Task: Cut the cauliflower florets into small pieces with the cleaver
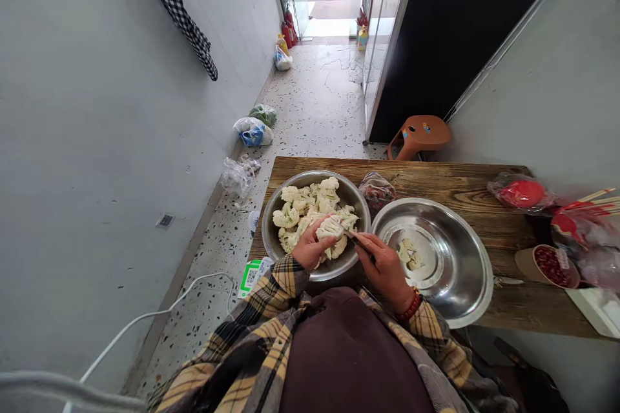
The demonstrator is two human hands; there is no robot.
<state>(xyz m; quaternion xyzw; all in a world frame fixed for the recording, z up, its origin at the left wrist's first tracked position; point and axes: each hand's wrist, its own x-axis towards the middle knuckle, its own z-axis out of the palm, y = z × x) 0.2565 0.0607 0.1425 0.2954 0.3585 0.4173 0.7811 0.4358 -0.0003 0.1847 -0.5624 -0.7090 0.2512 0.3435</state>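
Both hands meet over the left bowl (271,219): left hand (310,246) grips a cauliflower floret (330,228); right hand (385,266) clenches a knife (356,240), blade pointing left into it.

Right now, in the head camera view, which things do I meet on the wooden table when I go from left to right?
Bowl of cauliflower → left hand holding a floret → right hand with a knife → large steel bowl with a few pieces → red bag → paper cup of red bits.
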